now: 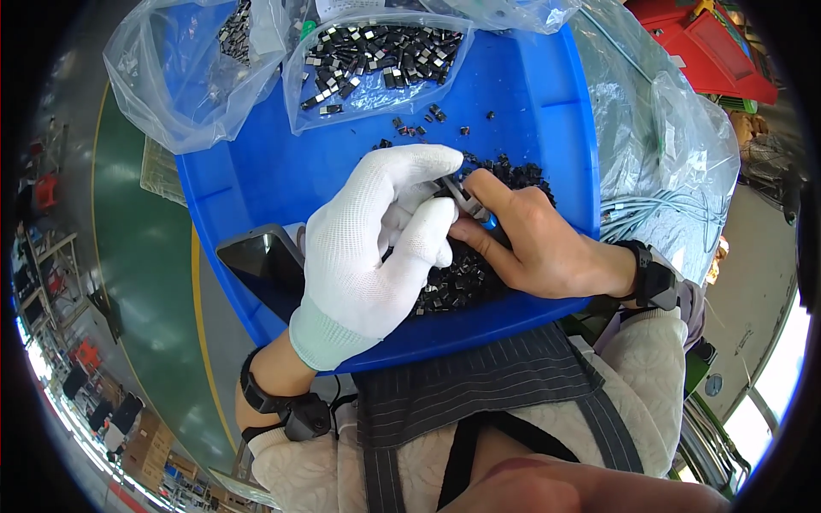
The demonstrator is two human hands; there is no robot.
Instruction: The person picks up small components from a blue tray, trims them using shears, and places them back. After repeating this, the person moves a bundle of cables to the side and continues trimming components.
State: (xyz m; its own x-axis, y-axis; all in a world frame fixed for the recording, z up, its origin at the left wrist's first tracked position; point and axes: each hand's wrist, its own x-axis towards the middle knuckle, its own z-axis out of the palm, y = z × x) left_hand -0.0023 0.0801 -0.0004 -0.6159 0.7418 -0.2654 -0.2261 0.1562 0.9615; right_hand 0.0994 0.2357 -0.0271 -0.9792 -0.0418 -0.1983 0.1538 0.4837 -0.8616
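- Head view: one metal-tipped tool is between the hands, above one blue tray.
- Right hand is closed on it; gloved left hand is half curled, its hold I cannot tell.
- Glove should be clear of the tip, I think.
- One phone; black pieces, uncountable.

one hand tool, one glove, one phone, one blue tub, two wrist devices, small black parts beyond counting.
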